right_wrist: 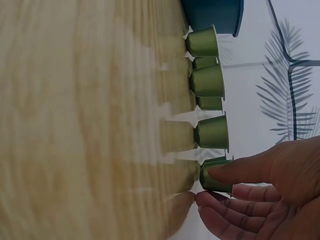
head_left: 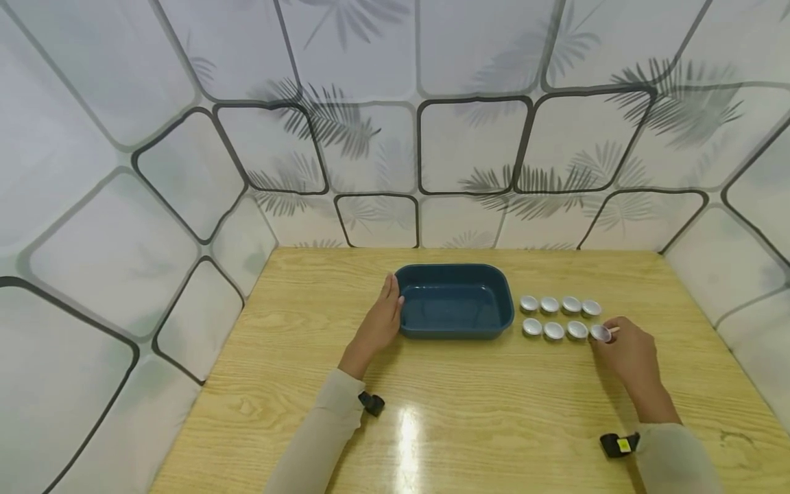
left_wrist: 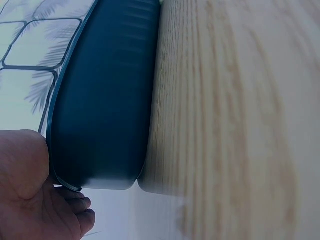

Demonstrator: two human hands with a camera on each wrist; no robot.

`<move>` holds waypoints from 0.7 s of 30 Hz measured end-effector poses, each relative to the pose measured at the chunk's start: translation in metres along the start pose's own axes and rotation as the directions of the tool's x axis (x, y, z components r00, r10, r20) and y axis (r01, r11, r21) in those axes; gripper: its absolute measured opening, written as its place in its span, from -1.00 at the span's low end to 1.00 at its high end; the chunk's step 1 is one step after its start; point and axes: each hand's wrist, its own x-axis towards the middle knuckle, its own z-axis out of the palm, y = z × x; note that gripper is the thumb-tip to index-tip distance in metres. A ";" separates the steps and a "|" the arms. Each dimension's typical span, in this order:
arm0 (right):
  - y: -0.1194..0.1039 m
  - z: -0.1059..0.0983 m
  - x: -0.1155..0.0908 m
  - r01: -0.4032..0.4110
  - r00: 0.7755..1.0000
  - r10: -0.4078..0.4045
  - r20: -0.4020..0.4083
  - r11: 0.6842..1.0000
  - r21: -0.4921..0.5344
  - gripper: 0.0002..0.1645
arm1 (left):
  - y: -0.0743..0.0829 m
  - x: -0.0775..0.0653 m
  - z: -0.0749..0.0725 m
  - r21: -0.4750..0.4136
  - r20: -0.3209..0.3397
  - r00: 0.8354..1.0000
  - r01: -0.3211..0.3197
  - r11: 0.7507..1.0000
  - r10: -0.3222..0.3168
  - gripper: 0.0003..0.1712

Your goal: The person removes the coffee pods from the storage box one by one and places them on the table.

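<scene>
A deep dark blue rectangular dish (head_left: pixel 457 335) stands on the table with nothing in it. My left hand (head_left: pixel 376 324) holds its left end, the thumb over the rim and the fingers along the outside. To the right of the dish are several green coffee capsules (right_wrist: pixel 209 80) with silver lids facing up, set in two rows. My right hand (head_left: pixel 631 351) pinches the rightmost capsule (right_wrist: pixel 218 176) of the near row between thumb and fingers. That capsule's lid tips slightly in the head view, and its base is close to the tabletop.
The wood-grain table (head_left: pixel 469 412) extends in front of the dish and capsules. A pale curtain (head_left: pixel 376 151) with dark line and leaf patterns surrounds its back and sides. A small black device (head_left: pixel 372 403) is worn at the left wrist, another (head_left: pixel 617 445) at the right.
</scene>
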 end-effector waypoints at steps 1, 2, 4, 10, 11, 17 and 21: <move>0.000 0.000 0.000 0.002 1.000 -0.002 0.000 1.000 -0.001 -0.67 | 0.000 0.000 0.000 0.000 0.000 1.000 -0.001 1.000 0.001 -0.33; 0.000 0.000 0.000 0.004 1.000 -0.004 0.002 1.000 -0.003 -0.68 | 0.001 0.000 0.000 -0.002 -0.001 1.000 -0.001 1.000 0.001 -0.33; 0.001 -0.001 0.001 0.010 1.000 -0.010 0.007 1.000 -0.009 -0.66 | 0.001 0.000 0.000 -0.008 -0.003 1.000 -0.002 1.000 0.002 -0.33; -0.002 0.000 0.005 0.000 0.998 0.001 0.066 1.000 -0.015 -0.52 | 0.000 0.000 -0.004 -0.010 0.000 1.000 0.007 1.000 -0.007 -0.32; -0.003 -0.001 0.005 -0.009 0.997 0.010 0.081 1.000 -0.015 -0.48 | 0.000 0.000 -0.004 -0.009 0.002 1.000 0.009 1.000 -0.009 -0.32; -0.012 -0.014 0.002 -0.023 0.987 0.034 0.155 0.997 -0.073 -0.32 | -0.002 -0.001 -0.007 0.018 0.010 0.999 0.031 0.999 -0.031 -0.31; -0.028 -0.032 -0.002 -0.030 0.986 0.056 0.156 0.986 -0.164 -0.31 | -0.005 -0.001 -0.013 0.092 -0.030 0.999 0.046 0.995 -0.043 -0.26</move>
